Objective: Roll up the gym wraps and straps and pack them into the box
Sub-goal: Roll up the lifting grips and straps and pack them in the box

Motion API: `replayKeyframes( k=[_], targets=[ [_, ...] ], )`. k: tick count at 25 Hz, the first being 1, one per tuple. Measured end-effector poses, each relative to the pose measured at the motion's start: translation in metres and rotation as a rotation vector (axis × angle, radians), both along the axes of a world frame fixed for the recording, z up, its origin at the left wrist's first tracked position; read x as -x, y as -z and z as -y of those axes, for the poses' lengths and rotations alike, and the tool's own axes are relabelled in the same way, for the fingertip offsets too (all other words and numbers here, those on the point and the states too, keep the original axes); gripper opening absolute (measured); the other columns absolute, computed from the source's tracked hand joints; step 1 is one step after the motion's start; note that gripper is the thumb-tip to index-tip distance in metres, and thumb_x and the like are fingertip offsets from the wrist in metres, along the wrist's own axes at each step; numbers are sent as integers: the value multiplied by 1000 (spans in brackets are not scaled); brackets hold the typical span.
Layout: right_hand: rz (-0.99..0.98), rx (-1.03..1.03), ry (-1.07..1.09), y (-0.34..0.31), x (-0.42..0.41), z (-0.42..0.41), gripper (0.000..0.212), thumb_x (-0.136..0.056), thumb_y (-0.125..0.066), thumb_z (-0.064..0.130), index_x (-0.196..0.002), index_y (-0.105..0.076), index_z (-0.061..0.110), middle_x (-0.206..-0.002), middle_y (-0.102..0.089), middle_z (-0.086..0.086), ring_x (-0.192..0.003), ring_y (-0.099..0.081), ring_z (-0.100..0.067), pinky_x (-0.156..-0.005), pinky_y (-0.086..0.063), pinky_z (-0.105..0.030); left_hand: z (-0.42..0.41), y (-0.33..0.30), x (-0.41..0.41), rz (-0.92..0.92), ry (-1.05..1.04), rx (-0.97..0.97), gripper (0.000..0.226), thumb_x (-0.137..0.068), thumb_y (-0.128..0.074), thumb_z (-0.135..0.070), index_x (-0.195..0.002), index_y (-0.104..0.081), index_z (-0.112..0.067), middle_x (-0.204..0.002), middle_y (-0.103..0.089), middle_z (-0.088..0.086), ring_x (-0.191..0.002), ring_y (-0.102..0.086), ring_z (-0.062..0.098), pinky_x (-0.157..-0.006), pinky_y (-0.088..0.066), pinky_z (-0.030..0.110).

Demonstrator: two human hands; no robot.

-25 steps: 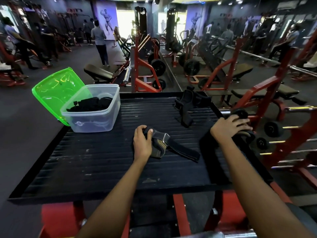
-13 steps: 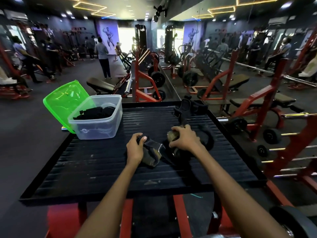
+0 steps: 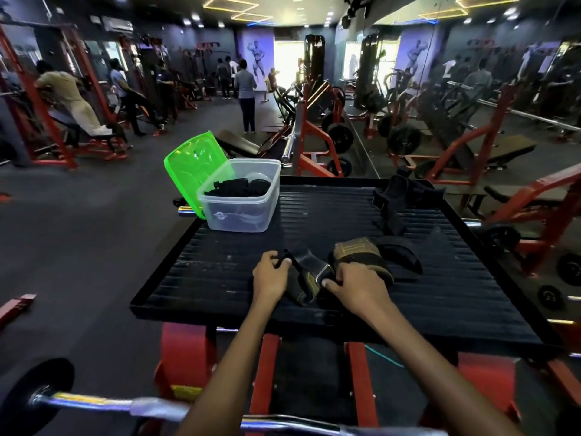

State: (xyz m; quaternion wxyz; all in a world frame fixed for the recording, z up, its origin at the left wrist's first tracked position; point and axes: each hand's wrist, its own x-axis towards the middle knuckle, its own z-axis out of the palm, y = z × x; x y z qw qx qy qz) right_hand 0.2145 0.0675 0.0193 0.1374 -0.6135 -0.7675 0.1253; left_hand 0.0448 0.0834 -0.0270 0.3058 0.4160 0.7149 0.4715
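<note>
At lower centre of the frame, our left hand [image 3: 271, 276] pinches the dark end of a gym wrap [image 3: 306, 276] and our right hand [image 3: 356, 287] grips its other side, both lying on the ribbed black platform [image 3: 220, 278]. A second olive and black strap [image 3: 364, 253] touches our right hand, so we judge its loose tail could get caught into the roll and leave a slack bundle that springs open. The box [image 3: 242, 198] sits in the upper middle, well apart, already holding dark rolls beside its tilted green lid [image 3: 191, 165], so a loose roll may unwind on the way over.
</note>
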Motion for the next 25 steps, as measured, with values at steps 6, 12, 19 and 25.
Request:
replayKeyframes(
  k=[6,12,19,25],
  targets=[
    [141,134,-7,12,7,16,42,-83,-64,9,-116,-39,11,-125,-37,-12,-109,-49,-40,-80,-44,-44,9,-4,-2,-45,23,-93,38,-74,-74,-2,-110,-62,-6,-107,-67,10,-89,-59,12,-77,-44,15],
    [16,-59,-47,-4,2,9,19,-90,-46,19,-103,-58,12,-106,-57,-9,-96,-57,-34,-79,-42,-40,13,-9,2,90,159,-162,52,-81,-64,-8,-128,-47,-23,-128,-48,3,-118,-48,18,-95,-39,25],
    [-22,-10,-190,-16,-15,3,26,-86,-46,3,-82,-62,23,-94,-62,-3,-89,-60,-25,-75,-50,-34,12,-2,2,-221,325,-185,90,-64,-81,-10,-140,-34,-22,-128,-33,3,-115,-39,11,-98,-30,16],
    [-4,232,-286,-41,-33,9,22,-85,-57,2,-86,-73,17,-76,-65,0,-73,-60,-11,-66,-47,-18,14,-6,-1,-236,318,-207,71,-67,-76,-2,-129,-49,-24,-112,-40,2,-102,-44,10,-91,-32,12]
  ],
)
